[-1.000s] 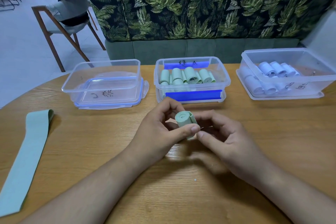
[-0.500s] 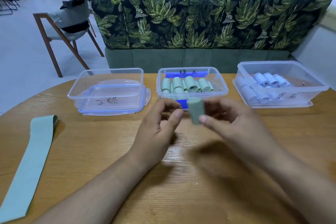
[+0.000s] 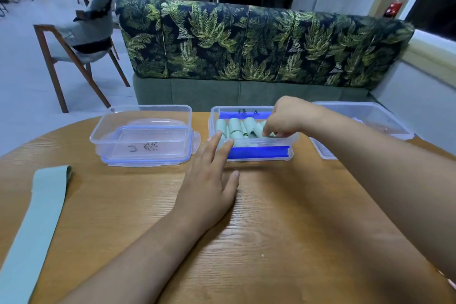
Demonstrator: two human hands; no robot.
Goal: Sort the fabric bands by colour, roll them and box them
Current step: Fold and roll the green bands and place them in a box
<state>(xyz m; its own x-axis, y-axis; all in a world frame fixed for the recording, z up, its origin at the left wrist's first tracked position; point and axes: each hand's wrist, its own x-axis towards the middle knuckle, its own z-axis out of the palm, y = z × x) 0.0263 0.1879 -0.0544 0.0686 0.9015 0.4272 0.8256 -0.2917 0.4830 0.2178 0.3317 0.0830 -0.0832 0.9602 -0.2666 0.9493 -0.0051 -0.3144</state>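
Right hand [image 3: 283, 118] is down inside the middle box [image 3: 259, 153], knuckles up, fingers curled in among the green rolls [image 3: 234, 127] at the right end of the row. Whether those fingers grip a roll or only rest on it, I cannot tell; the tips are buried. The rolls stand packed side by side, filling the box from wall to wall.

Left hand [image 3: 209, 180] is released, fingers straight and slightly spread, tips touching the front-left corner of that same box, palm low over the bench [image 3: 271, 229].

Three clear boxes line the far curved edge of the bench. The left box [image 3: 143, 136] sits on its blue-rimmed lid, a narrow gap apart from the middle one. The right box [image 3: 370, 116] is mostly hidden behind the right forearm, which crosses over its front wall.

Over at the left edge, a flat green band [image 3: 37, 217] lies unrolled, running out of view at the bottom corner, well apart from both hands. Bare wood shows between the band and the left forearm, and again between the two forearms.

Just beyond the far edge stands a leaf-print sofa [image 3: 246, 44].
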